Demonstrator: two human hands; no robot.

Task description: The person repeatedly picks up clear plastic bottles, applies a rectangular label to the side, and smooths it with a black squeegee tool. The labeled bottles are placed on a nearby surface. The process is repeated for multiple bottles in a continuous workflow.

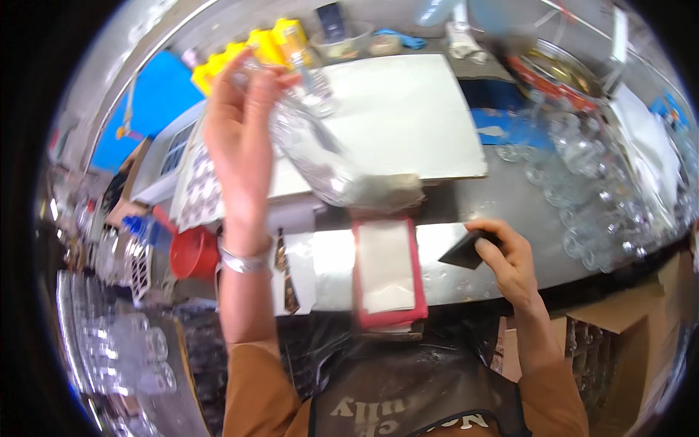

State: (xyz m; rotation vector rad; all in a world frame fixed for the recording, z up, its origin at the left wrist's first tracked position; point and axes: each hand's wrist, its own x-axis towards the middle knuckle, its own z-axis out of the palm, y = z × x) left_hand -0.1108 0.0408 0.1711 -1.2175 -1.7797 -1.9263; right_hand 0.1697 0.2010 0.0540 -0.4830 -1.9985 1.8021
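Observation:
My left hand (246, 124) is raised over the back left of the bench, its fingers closed round the upper end of a clear glass vessel (309, 149). The vessel slants down to the right, blurred, so its exact kind is hard to tell. Its lower end is near a tan block (393, 191). Low on the right, my right hand (506, 258) grips a thin black scraper-like blade (464, 251) between thumb and fingers. Between the hands lies a red-edged pad (420, 291) with a pale sheet (386, 255) on top. A second clear vessel (317, 95) stands behind my left hand.
A large white board (415, 109) covers the back of the metal bench (502, 182). Several clear glasses (582, 182) crowd the right side. Yellow bottles (266, 47) line the back, and a red cup (195, 253) stands left. An opened cardboard box (626, 313) is low right.

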